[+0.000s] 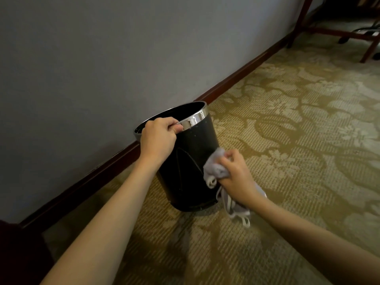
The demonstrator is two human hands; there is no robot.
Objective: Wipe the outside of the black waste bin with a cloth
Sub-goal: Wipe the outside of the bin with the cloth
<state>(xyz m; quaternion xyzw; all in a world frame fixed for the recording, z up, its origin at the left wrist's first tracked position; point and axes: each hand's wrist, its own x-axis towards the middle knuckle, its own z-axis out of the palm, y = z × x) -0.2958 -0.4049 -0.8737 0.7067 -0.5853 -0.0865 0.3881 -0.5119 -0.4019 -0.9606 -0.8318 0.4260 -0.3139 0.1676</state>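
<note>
We have the black waste bin point(191, 153) standing on the patterned carpet point(298, 124) near the wall's skirting board point(236, 79), tipped a little away from us. It looks light and stiff, with a smooth, likely slippery side, so we judge the chrome rim band point(194, 120) the surest place to steady it. Our left hand point(159, 136) curls over that rim, gripping it. Our right hand point(236, 171) is closed round a bunched grey cloth point(217, 168), pressing it against the bin's lower right side, loose ends dangling.
</note>
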